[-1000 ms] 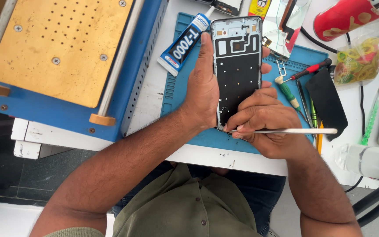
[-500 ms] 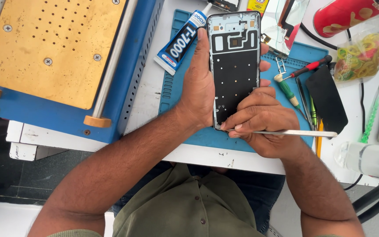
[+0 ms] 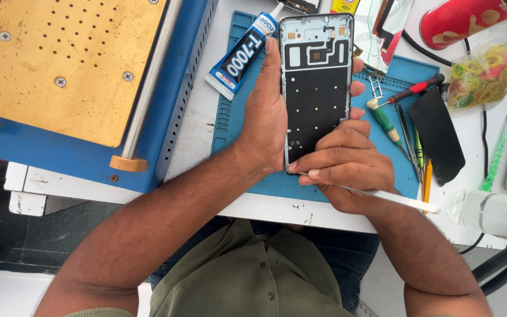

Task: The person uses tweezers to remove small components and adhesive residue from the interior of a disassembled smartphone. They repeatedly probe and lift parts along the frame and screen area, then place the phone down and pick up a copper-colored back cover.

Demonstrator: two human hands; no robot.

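Bare dark phone frame, metal-rimmed, upright in left hand

White bench, paint chipped and scuffed along its near edge. Landmark: blue silicone work mat lying on the bench. Left of the mat, a blue machine with a perforated brass-coloured plate and a steel rail along the plate's right side. Below and left of the mat, past the bench edge, dark tiled floor; a pale strip at the bottom left corner. Light even, daylight-like, soft shadows only.
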